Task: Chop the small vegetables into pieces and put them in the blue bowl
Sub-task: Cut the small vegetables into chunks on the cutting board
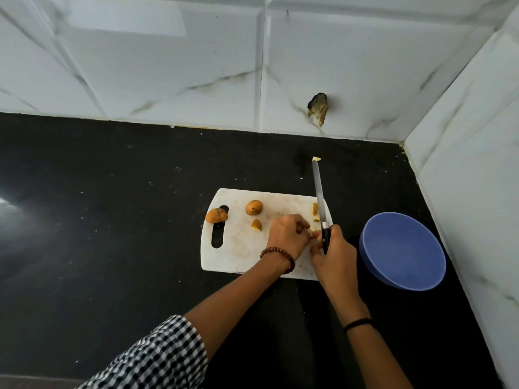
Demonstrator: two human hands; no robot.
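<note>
Right grip (335,256) is wrapping fully round the black handle of the knife (320,197), fingers curled about it. The blade is running away from the person, over the right edge of the cutting board (238,251). Pointing off like that, the edge is lying clear of the other fingers, so I'd judge it a parked knife, not one in mid-cut.

Left grip (286,234) is curling down just beside it, fingertips pinching a pale bit (312,229) near the heel of the blade. It looks like a cut piece being freed or gathered, though the fingers are hiding most of it. A yellow scrap (316,158) is sitting at the knife's tip. Whether it is sticking to the steel or lying on the black bench (112,220) beyond, I cannot tell.

One whole vegetable (254,207) is waiting at the far middle of the board. A second whole vegetable (216,215) is sitting over the board's handle slot. Both are on the left, out of the working corner. A cut wedge (256,225) is lying near the left grip, and more cut pieces (315,209) are resting beside the blade.

The blue bowl (403,251) is standing on the bench just right of the board, on the knife side, presumably so pieces can go straight across. I am seeing nothing in it, so the chopping is looking partway done and the transfer not yet begun.
</note>
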